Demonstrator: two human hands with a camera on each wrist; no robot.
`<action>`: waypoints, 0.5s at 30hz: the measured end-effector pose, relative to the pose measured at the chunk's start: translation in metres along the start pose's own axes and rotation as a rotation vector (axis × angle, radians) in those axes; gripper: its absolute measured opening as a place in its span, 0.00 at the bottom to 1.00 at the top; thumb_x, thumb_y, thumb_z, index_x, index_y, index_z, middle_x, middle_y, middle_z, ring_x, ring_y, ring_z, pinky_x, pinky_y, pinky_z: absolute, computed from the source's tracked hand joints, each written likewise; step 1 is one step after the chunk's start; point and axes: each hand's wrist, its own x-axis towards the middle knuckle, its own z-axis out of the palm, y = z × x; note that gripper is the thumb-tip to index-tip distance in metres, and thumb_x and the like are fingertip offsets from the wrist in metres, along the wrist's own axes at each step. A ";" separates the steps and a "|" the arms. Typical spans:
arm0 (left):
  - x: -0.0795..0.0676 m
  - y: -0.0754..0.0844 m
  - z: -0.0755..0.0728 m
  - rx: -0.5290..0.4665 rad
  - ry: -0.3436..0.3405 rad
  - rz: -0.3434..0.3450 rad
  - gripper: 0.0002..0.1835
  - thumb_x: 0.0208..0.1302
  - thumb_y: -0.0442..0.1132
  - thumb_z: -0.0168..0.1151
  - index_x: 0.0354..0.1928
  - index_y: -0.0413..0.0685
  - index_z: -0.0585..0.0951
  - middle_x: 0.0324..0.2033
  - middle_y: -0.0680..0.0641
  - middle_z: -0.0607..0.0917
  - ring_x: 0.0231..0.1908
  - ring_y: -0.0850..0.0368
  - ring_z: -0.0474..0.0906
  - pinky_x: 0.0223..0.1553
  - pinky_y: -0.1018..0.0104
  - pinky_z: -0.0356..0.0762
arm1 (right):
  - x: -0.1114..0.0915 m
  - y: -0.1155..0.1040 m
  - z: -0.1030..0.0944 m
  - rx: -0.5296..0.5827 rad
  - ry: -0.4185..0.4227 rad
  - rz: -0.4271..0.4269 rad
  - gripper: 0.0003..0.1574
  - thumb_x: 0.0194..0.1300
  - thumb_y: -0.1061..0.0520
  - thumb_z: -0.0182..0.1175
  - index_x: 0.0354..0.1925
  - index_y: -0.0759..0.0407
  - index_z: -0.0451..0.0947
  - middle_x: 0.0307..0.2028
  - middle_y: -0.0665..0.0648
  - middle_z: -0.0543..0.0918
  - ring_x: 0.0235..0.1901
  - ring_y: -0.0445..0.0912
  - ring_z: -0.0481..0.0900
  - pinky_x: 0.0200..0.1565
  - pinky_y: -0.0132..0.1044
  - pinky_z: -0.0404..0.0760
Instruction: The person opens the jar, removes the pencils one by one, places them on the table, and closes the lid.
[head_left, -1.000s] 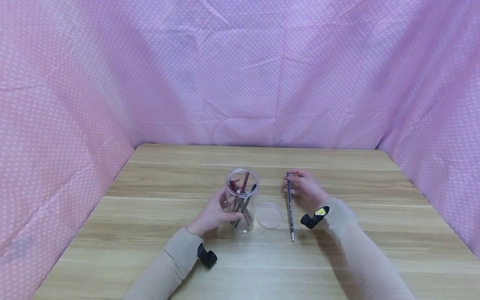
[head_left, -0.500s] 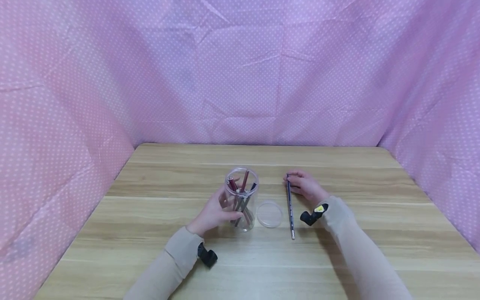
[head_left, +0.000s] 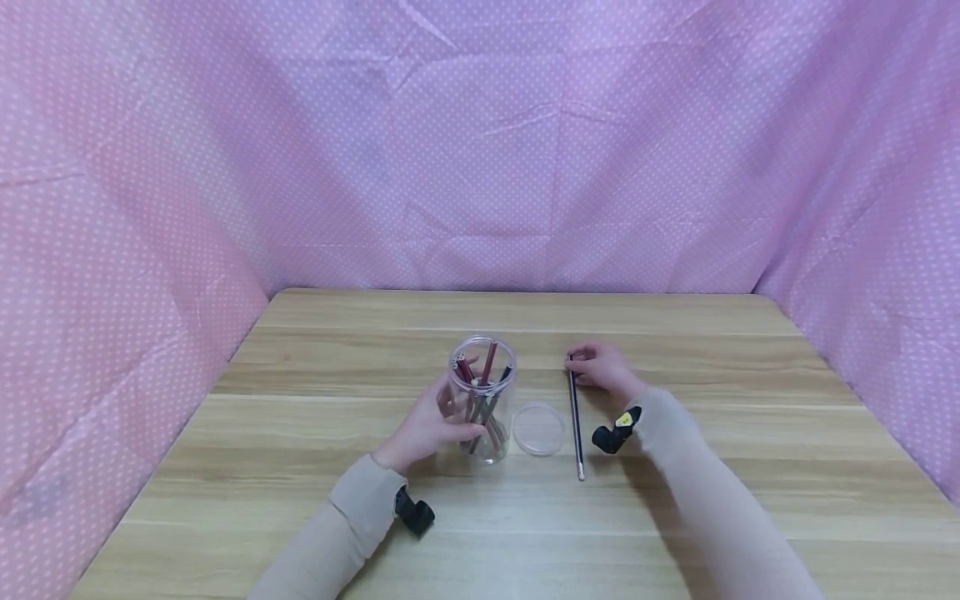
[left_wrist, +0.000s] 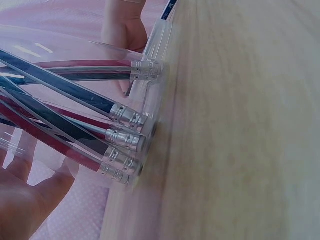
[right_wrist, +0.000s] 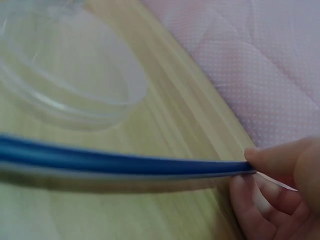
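Pinched between the nearly closed thumb and fingers of the right hand (head_left: pixel 602 369), a blue pencil (head_left: pixel 575 425) is held by its far end only, so most of its length is left uncovered, with the metal-capped end pointed toward the near side. Whether that near end is borne by the table (head_left: pixel 300 475) or held just above it cannot be told for certain. To the left, a clear jar (head_left: pixel 505 437) is clasped by the left hand (head_left: pixel 429 427), spread about as wide as the jar's body, with the thumb on the near side and fingers wrapped round the far side; it is presumably steadied this way, while its mouth is left uncovered. Inside, red and dark pencils (head_left: pixel 490 362) are leaned at angles, since there is room to spare, their metal caps set downward. Between jar and blue pencil, a clear lid (head_left: pixel 538 429) is laid flat.
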 end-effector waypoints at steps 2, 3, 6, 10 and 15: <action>0.000 0.000 0.000 -0.004 -0.002 0.010 0.50 0.47 0.29 0.71 0.72 0.49 0.55 0.66 0.42 0.68 0.66 0.41 0.62 0.66 0.38 0.57 | 0.000 -0.002 0.002 -0.074 0.005 -0.022 0.21 0.64 0.64 0.57 0.53 0.73 0.70 0.39 0.59 0.81 0.31 0.36 0.78 0.35 0.28 0.81; 0.000 -0.001 0.000 -0.004 -0.003 0.016 0.50 0.47 0.29 0.71 0.72 0.48 0.55 0.66 0.41 0.68 0.66 0.40 0.63 0.66 0.38 0.57 | 0.000 -0.003 0.003 -0.116 0.012 -0.032 0.21 0.63 0.63 0.58 0.53 0.73 0.70 0.40 0.61 0.81 0.30 0.37 0.78 0.35 0.28 0.81; -0.001 -0.001 0.001 0.001 -0.001 0.020 0.50 0.47 0.29 0.71 0.72 0.48 0.55 0.66 0.41 0.68 0.66 0.40 0.63 0.65 0.37 0.57 | 0.000 -0.005 0.006 -0.190 0.019 -0.051 0.20 0.63 0.64 0.59 0.51 0.73 0.72 0.41 0.64 0.80 0.30 0.39 0.77 0.34 0.30 0.82; -0.003 0.000 0.002 0.003 0.002 0.016 0.50 0.47 0.29 0.71 0.72 0.51 0.55 0.66 0.41 0.68 0.66 0.40 0.62 0.65 0.36 0.56 | 0.001 -0.006 0.008 -0.252 0.026 -0.064 0.19 0.62 0.63 0.59 0.50 0.72 0.73 0.39 0.62 0.79 0.29 0.40 0.77 0.33 0.30 0.82; -0.002 0.000 0.003 -0.003 -0.001 0.034 0.50 0.47 0.28 0.70 0.72 0.51 0.55 0.66 0.41 0.68 0.67 0.41 0.61 0.66 0.36 0.55 | 0.001 -0.009 0.010 -0.314 0.040 -0.061 0.17 0.62 0.63 0.59 0.48 0.71 0.74 0.37 0.62 0.79 0.29 0.42 0.77 0.31 0.30 0.81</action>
